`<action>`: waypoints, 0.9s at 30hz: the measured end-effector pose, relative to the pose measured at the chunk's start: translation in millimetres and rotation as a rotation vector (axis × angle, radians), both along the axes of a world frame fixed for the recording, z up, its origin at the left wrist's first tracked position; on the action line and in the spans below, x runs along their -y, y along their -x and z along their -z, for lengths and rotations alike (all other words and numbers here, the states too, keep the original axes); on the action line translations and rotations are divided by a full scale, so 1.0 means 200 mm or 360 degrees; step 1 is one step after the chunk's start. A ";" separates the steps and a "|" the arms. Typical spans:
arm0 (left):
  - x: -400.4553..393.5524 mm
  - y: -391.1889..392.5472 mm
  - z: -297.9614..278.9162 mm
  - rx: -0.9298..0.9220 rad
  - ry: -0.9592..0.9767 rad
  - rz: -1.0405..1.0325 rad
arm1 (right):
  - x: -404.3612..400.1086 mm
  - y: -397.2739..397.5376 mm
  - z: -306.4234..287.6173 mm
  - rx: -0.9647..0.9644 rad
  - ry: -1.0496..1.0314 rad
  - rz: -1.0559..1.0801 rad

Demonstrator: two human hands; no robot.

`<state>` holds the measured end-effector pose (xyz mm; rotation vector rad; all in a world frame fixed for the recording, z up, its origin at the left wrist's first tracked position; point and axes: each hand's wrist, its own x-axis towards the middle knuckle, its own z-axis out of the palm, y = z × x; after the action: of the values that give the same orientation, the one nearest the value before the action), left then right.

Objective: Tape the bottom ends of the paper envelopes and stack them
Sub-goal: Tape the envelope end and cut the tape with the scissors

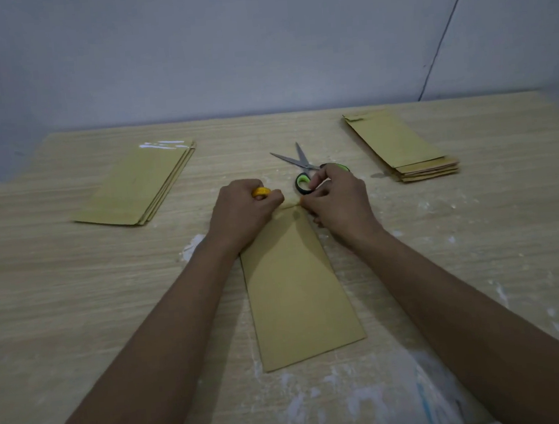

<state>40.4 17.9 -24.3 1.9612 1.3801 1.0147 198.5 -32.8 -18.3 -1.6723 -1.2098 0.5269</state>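
One brown paper envelope (299, 294) lies lengthwise in the middle of the table, its far end under my hands. My left hand (243, 215) grips a yellow tape roll (261, 192) over the far left corner of that envelope. My right hand (336, 203) pinches the loose end of the tape (292, 205), which stretches a short way between the two hands above the envelope's far edge. A stack of envelopes with shiny tape on their far ends (140, 183) lies at the left. Another stack of envelopes (401, 147) lies at the right.
Scissors with green and black handles (304, 169) lie open just beyond my right hand, blades pointing away. The wooden table (76, 297) has white smears near its front edge. A grey wall stands behind the table.
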 end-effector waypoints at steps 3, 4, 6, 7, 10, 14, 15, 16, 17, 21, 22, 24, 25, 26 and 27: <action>-0.01 -0.01 0.01 -0.0055 -0.0068 -0.0043 | -0.01 0.00 -0.01 0.0089 -0.0007 -0.0011; -0.01 -0.02 0.02 -0.0074 -0.0091 -0.0050 | -0.01 0.00 -0.01 0.0115 -0.0010 -0.0018; -0.01 -0.02 0.02 -0.0092 -0.0111 -0.0055 | 0.00 0.01 -0.01 0.0158 -0.0022 -0.0036; -0.01 -0.02 0.02 -0.0096 -0.0119 -0.0056 | 0.00 0.01 -0.01 0.0178 -0.0034 -0.0044; 0.00 -0.02 0.03 -0.0137 -0.0162 -0.0048 | 0.00 0.02 -0.01 0.0295 -0.0045 -0.0064; 0.01 -0.02 0.03 -0.0218 -0.0217 -0.0045 | 0.01 0.05 -0.01 0.0455 -0.0073 -0.0119; 0.02 -0.02 0.03 -0.0238 -0.0226 -0.0042 | 0.01 0.05 -0.01 0.0492 -0.0081 -0.0147; 0.02 -0.02 0.03 -0.0252 -0.0229 -0.0035 | 0.02 0.06 -0.02 0.0536 -0.0082 -0.0172; 0.02 -0.02 0.03 -0.0256 -0.0224 -0.0028 | 0.01 0.06 -0.02 0.0585 -0.0078 -0.0185; 0.03 -0.03 0.03 -0.0240 -0.0201 -0.0006 | 0.00 0.09 -0.01 0.0896 -0.0017 -0.0043; 0.04 -0.03 0.03 -0.0256 -0.0202 -0.0007 | 0.00 0.08 -0.01 0.0906 0.0011 0.0030; 0.04 -0.03 0.03 -0.0269 -0.0189 -0.0016 | 0.01 0.06 -0.02 0.0814 0.0035 0.0155; 0.04 -0.03 0.03 -0.0264 -0.0178 -0.0016 | 0.02 0.04 -0.02 0.0778 -0.0015 0.0184; 0.04 -0.03 0.03 -0.0266 -0.0170 -0.0017 | 0.03 0.04 -0.02 0.0767 -0.0103 0.0151; 0.04 -0.03 0.02 -0.0267 -0.0169 -0.0015 | 0.05 0.04 -0.02 0.0790 -0.0184 0.0050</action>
<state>46.8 10.7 -29.0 2.1623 1.4518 0.9638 190.2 -43.3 -13.6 -1.7735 -1.5292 0.0123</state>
